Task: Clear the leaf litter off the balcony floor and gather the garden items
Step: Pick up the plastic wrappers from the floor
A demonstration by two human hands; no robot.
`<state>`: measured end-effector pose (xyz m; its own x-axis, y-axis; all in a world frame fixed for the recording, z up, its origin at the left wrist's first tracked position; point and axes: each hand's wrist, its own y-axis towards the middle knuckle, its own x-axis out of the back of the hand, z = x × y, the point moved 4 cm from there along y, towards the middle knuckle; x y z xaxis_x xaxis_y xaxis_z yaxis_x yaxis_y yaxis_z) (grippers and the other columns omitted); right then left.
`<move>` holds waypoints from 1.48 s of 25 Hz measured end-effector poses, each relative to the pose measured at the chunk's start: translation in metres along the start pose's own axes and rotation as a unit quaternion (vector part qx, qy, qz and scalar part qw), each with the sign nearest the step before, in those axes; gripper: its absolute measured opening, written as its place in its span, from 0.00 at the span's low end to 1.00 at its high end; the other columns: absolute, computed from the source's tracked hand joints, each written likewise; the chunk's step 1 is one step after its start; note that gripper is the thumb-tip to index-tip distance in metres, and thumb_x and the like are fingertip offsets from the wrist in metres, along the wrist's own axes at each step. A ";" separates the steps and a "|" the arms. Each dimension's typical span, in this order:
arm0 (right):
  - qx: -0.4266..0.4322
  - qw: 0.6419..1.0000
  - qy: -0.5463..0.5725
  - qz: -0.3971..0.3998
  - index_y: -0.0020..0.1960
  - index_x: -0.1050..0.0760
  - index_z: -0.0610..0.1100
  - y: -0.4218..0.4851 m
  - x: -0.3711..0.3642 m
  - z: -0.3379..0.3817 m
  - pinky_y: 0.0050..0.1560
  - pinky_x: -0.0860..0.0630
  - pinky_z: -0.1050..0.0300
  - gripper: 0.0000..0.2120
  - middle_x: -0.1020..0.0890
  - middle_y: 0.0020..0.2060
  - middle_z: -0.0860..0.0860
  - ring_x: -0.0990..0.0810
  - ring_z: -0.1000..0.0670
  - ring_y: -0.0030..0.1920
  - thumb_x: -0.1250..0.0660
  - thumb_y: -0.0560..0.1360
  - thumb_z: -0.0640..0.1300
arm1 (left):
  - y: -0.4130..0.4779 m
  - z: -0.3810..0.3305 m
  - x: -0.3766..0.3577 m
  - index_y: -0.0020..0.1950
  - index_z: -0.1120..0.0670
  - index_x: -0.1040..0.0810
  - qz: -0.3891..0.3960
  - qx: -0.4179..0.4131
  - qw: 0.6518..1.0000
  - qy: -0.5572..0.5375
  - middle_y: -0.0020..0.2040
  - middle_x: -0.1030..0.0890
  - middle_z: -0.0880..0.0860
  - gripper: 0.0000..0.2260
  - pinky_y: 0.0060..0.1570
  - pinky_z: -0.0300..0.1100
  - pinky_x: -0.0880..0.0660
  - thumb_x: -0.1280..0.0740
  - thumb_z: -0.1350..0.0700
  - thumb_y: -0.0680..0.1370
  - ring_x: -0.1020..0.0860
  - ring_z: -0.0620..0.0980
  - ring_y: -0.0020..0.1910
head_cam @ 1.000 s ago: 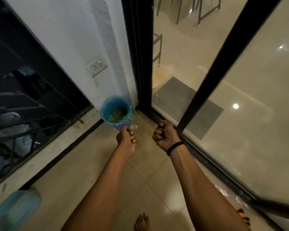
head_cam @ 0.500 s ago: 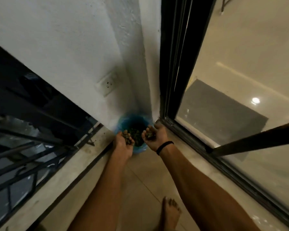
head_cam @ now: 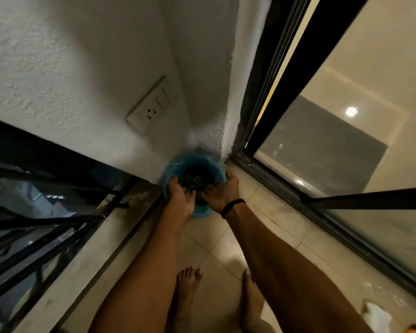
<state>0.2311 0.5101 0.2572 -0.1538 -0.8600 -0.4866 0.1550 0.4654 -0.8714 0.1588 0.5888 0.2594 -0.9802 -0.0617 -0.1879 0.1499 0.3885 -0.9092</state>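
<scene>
Apparently, leaf litter point(head_cam: 198, 180) under fingers point(head_cam: 190, 192), inside bucket point(head_cam: 202, 211).

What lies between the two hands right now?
Dark leaf litter inside the blue bucket fills the gap between the left hand and the right hand, as the head view shows.

Bucket point(head_cam: 195, 158) hemmed by wall point(head_cam: 82, 56) and door frame point(head_cam: 257, 92); near side open

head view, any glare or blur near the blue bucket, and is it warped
Head view: dim warm light; lamp reflections glare on the glass door; the blue bucket has a smeared far rim; the leaf litter between left hand and right hand is dark, unclear; wide lens splays the door frame.
</scene>
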 end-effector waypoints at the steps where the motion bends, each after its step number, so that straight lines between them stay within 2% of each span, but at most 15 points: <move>1: 0.006 1.000 -0.005 -0.009 0.75 0.39 0.41 -0.001 -0.002 0.001 0.61 0.30 0.47 0.35 0.31 0.69 0.40 0.31 0.40 0.68 0.40 0.76 0.61 | -0.002 -0.003 -0.001 0.78 0.55 0.37 0.002 0.007 1.000 0.013 0.76 0.35 0.61 0.24 0.74 0.53 0.38 0.44 0.46 0.84 0.35 0.59 0.74; 3: 0.016 1.000 0.006 -0.018 0.76 0.41 0.40 -0.007 -0.009 0.001 0.64 0.32 0.48 0.36 0.32 0.71 0.41 0.32 0.41 0.70 0.40 0.76 0.61 | -0.009 -0.012 -0.006 0.77 0.55 0.36 0.010 0.009 0.999 0.043 0.75 0.34 0.62 0.24 0.74 0.53 0.36 0.43 0.47 0.84 0.34 0.60 0.73; 5: 0.031 0.999 0.012 -0.027 0.74 0.36 0.39 -0.017 -0.015 0.001 0.69 0.32 0.48 0.33 0.28 0.67 0.41 0.29 0.42 0.67 0.39 0.76 0.59 | -0.025 -0.019 -0.012 0.76 0.57 0.34 0.026 0.013 0.996 0.083 0.73 0.32 0.62 0.22 0.74 0.53 0.35 0.43 0.48 0.84 0.33 0.61 0.73; 10: 0.087 0.992 0.084 -0.029 0.55 0.25 0.43 -0.079 -0.023 0.022 0.69 0.30 0.47 0.17 0.20 0.55 0.42 0.22 0.44 0.59 0.41 0.79 0.56 | -0.075 -0.018 -0.043 0.71 0.56 0.28 0.085 -0.009 0.965 0.249 0.67 0.25 0.59 0.20 0.66 0.49 0.29 0.45 0.47 0.84 0.25 0.56 0.63; 12: 0.106 0.988 0.115 -0.014 0.50 0.25 0.45 -0.111 -0.015 0.038 0.70 0.31 0.47 0.14 0.19 0.52 0.44 0.22 0.45 0.55 0.41 0.79 0.56 | -0.096 -0.007 -0.060 0.66 0.54 0.27 0.104 -0.014 0.944 0.314 0.64 0.25 0.57 0.18 0.66 0.47 0.29 0.46 0.45 0.84 0.25 0.55 0.63; 14: 0.136 0.975 0.173 0.005 0.49 0.26 0.45 -0.148 0.012 0.057 0.69 0.30 0.48 0.13 0.19 0.51 0.44 0.22 0.44 0.58 0.40 0.79 0.55 | -0.122 0.019 -0.080 0.59 0.52 0.25 0.128 -0.008 0.923 0.364 0.62 0.24 0.56 0.16 0.66 0.45 0.29 0.45 0.44 0.84 0.24 0.54 0.62; 16: 0.171 0.961 0.215 0.024 0.46 0.25 0.45 -0.187 0.045 0.077 0.67 0.29 0.49 0.13 0.19 0.51 0.45 0.22 0.45 0.60 0.41 0.79 0.54 | -0.146 0.052 -0.098 0.50 0.51 0.25 0.149 -0.004 0.903 0.403 0.58 0.23 0.54 0.14 0.60 0.44 0.27 0.44 0.45 0.83 0.24 0.52 0.58; 18: 0.209 0.945 0.251 0.025 0.44 0.26 0.46 -0.227 0.094 0.099 0.68 0.29 0.50 0.13 0.19 0.50 0.46 0.22 0.46 0.57 0.41 0.79 0.53 | -0.175 0.104 -0.113 0.48 0.51 0.25 0.176 0.007 0.880 0.441 0.54 0.23 0.53 0.14 0.56 0.43 0.26 0.43 0.44 0.83 0.24 0.51 0.54; 22: 0.274 0.907 0.319 -0.007 0.49 0.26 0.46 -0.302 0.211 0.124 0.69 0.31 0.49 0.11 0.19 0.57 0.45 0.23 0.46 0.59 0.41 0.79 0.53 | -0.236 0.231 -0.127 0.61 0.54 0.25 0.237 0.026 0.831 0.502 0.56 0.22 0.54 0.17 0.62 0.44 0.27 0.43 0.44 0.83 0.23 0.52 0.58; 24: 0.298 0.890 0.344 -0.024 0.49 0.25 0.46 -0.342 0.277 0.128 0.68 0.30 0.49 0.11 0.18 0.54 0.46 0.22 0.46 0.57 0.40 0.79 0.53 | -0.271 0.308 -0.122 0.64 0.54 0.24 0.267 0.039 0.802 0.534 0.57 0.21 0.54 0.18 0.62 0.45 0.27 0.42 0.44 0.83 0.23 0.52 0.58; 27: 0.322 0.856 0.399 -0.063 0.50 0.25 0.46 -0.399 0.376 0.118 0.66 0.29 0.50 0.12 0.18 0.51 0.47 0.21 0.47 0.53 0.39 0.78 0.53 | -0.316 0.409 -0.104 0.60 0.54 0.23 0.285 0.050 0.763 0.578 0.55 0.21 0.53 0.17 0.59 0.44 0.25 0.40 0.43 0.83 0.21 0.51 0.54; 30: 0.328 0.823 0.452 -0.105 0.49 0.25 0.45 -0.445 0.475 0.097 0.63 0.27 0.51 0.10 0.18 0.50 0.47 0.21 0.48 0.51 0.39 0.79 0.51 | -0.351 0.507 -0.075 0.56 0.54 0.24 0.307 0.060 0.717 0.623 0.50 0.21 0.53 0.15 0.50 0.43 0.25 0.41 0.44 0.83 0.22 0.49 0.47; 32: 0.337 0.800 0.480 -0.124 0.50 0.25 0.44 -0.471 0.533 0.082 0.61 0.26 0.53 0.09 0.19 0.49 0.46 0.21 0.48 0.50 0.38 0.80 0.49 | -0.371 0.567 -0.054 0.57 0.55 0.23 0.325 0.040 0.677 0.659 0.45 0.21 0.53 0.14 0.47 0.43 0.25 0.39 0.45 0.83 0.22 0.48 0.42; 34: 0.356 0.773 0.503 -0.152 0.53 0.24 0.41 -0.492 0.594 0.072 0.56 0.23 0.55 0.07 0.19 0.46 0.45 0.20 0.49 0.46 0.36 0.80 0.44 | -0.390 0.627 -0.037 0.50 0.55 0.22 0.342 0.016 0.634 0.693 0.38 0.23 0.52 0.10 0.39 0.40 0.26 0.37 0.49 0.82 0.24 0.47 0.35; 37: 0.380 0.739 0.505 -0.232 0.58 0.23 0.34 -0.516 0.690 0.056 0.46 0.20 0.58 0.11 0.20 0.39 0.45 0.21 0.51 0.37 0.32 0.77 0.37 | -0.410 0.722 -0.011 0.48 0.56 0.23 0.409 -0.015 0.528 0.744 0.36 0.25 0.54 0.07 0.29 0.37 0.28 0.37 0.55 0.81 0.27 0.46 0.29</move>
<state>0.0994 -0.3352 0.3743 -0.9536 -0.1163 -0.2779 0.3009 -0.4127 -0.8597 0.2014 -0.2335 0.3659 0.3920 0.9199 0.0078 0.6212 -0.2584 -0.7399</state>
